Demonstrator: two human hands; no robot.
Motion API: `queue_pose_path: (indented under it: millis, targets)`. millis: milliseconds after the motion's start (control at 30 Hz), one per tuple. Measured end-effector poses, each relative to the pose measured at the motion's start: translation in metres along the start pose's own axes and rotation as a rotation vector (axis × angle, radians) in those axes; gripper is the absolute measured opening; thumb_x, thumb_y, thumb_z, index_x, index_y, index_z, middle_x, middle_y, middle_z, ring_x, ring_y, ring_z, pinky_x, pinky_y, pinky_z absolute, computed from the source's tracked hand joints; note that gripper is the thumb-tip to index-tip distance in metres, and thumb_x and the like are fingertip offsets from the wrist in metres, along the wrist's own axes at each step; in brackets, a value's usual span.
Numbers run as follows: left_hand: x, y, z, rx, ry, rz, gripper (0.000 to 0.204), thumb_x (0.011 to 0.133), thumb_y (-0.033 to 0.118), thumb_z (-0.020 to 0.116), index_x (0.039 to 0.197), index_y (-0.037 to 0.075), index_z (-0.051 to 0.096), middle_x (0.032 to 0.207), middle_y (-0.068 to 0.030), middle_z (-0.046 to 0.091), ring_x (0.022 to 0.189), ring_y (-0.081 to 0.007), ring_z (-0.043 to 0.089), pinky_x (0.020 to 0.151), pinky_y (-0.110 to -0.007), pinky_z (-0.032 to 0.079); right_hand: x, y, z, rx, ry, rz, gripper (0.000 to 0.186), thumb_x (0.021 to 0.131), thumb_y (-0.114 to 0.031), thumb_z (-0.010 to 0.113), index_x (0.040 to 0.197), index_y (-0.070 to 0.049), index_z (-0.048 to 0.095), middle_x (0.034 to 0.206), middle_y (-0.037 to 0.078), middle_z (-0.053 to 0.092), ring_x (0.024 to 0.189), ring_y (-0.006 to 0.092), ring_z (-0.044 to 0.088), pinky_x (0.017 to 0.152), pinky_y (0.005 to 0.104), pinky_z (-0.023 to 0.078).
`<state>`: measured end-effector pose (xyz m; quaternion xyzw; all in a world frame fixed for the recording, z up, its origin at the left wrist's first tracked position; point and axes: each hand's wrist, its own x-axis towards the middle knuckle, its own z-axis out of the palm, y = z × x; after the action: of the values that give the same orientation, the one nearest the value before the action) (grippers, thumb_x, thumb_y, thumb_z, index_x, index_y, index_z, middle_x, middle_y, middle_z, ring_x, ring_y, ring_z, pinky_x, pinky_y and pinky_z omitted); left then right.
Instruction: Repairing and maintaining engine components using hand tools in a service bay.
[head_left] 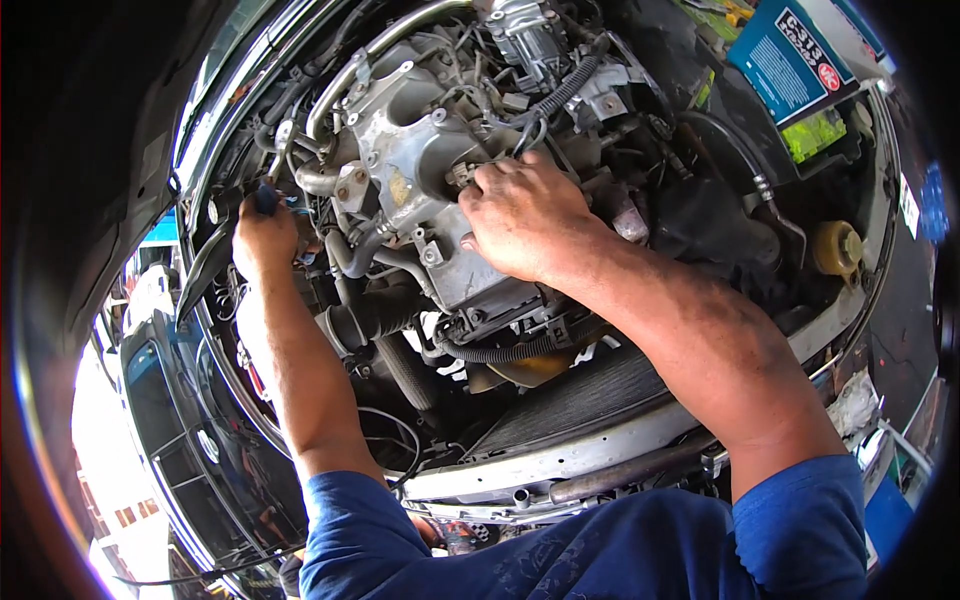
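Both arms reach over an engine [400, 170] in a car's open engine bay. At the left side of the bay, my left hand [265, 238] is closed around a small dark-blue piece [266, 199]; its kind is unclear. My right hand [528, 212] rests on the grey metal engine cover, fingers curled down by a round recess [440, 165]. Beside its knuckles shows a small brass-coloured metal part [462, 175]. Whatever the right fingertips grip is hidden beneath the hand. A bent hose [355, 255] runs between the two hands.
A blue-and-white can [792, 65] stands at the upper right. A yellowish cap [838, 248] sits on the bay's right side. In front of the engine lie the radiator [580, 400] and a pale crossbar [560, 450]. Another dark car [190, 430] is on the left.
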<state>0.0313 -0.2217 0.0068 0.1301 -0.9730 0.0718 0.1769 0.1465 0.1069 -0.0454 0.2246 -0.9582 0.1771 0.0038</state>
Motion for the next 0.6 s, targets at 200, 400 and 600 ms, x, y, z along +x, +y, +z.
queue_pose_path:
  millis: [200,400,600]
  targets:
    - [0.055,-0.015,-0.004,0.067,0.133,0.063,0.047,0.087,0.041,0.061,0.123,0.011,0.063,0.107,-0.0218,0.071,0.100,-0.0424,0.068,0.087,-0.051,0.054,0.000,-0.003,0.007,0.013,0.075,-0.015,0.031,0.096,-0.021,0.048,0.112,-0.004,0.069,0.112,0.012,0.068,0.107,0.0240,0.064,0.093,0.0419,0.043]
    - [0.070,0.011,0.013,0.138,-0.102,0.043,0.046,0.087,0.042,0.059,0.129,0.023,0.062,0.116,-0.0190,0.070,0.111,-0.0388,0.066,0.093,-0.047,0.053,0.002,0.001,0.011,0.006,0.102,-0.029,0.028,0.094,-0.019,0.052,0.108,-0.004,0.071,0.107,0.012,0.070,0.103,0.0240,0.066,0.092,0.0429,0.045]
    - [0.073,0.020,0.014,0.127,-0.100,0.073,0.051,0.085,0.039,0.060,0.133,0.021,0.061,0.118,-0.0192,0.069,0.112,-0.0394,0.065,0.096,-0.047,0.052,0.000,0.002,0.014,0.005,0.163,-0.026,0.040,0.085,-0.037,0.072,0.104,-0.002,0.071,0.100,0.012,0.069,0.101,0.0242,0.066,0.090,0.0403,0.047]
